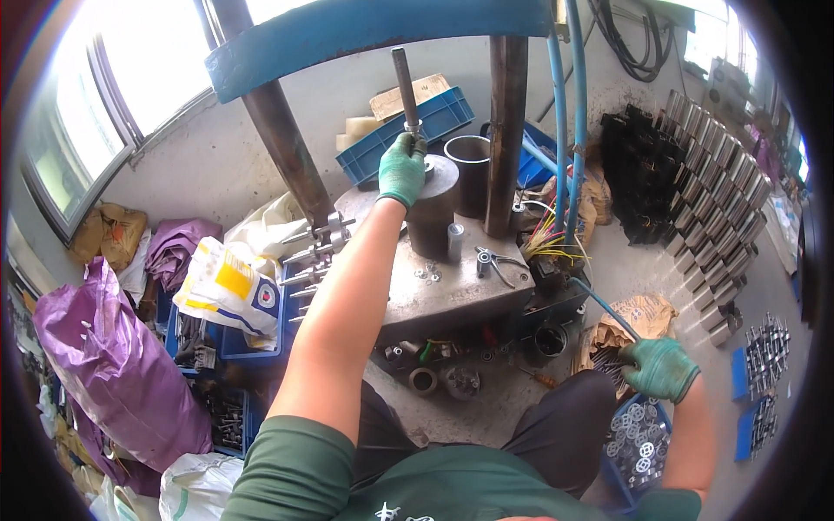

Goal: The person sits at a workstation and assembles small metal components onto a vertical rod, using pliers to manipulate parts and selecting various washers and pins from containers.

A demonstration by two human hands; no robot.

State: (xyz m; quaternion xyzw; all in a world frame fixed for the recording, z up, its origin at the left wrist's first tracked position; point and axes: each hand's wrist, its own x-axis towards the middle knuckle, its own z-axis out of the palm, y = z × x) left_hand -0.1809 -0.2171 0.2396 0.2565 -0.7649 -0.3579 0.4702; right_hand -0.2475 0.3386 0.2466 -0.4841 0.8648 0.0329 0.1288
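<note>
My left hand (401, 176), in a green glove, is closed around the lower end of an upright steel shaft (403, 78). A small collar (413, 128) sits on the shaft just above my fingers. Below the hand is a thick steel cylinder (433, 208) on the metal press table (400, 300); the glove hides where the shaft meets it. Off to the right, my gloved right hand (660, 370) is wrapped around the end of a thin blue lever (605, 309) that runs to the press's side.
Beside the cylinder stand a small metal sleeve (455, 242) and pliers (502, 265). Blue press columns and hoses (557, 113) rise behind. A blue bin of metal discs (638, 443) is by my right knee; stacked steel tubes (717, 195) line the right. Purple sacks (117, 373) lie left.
</note>
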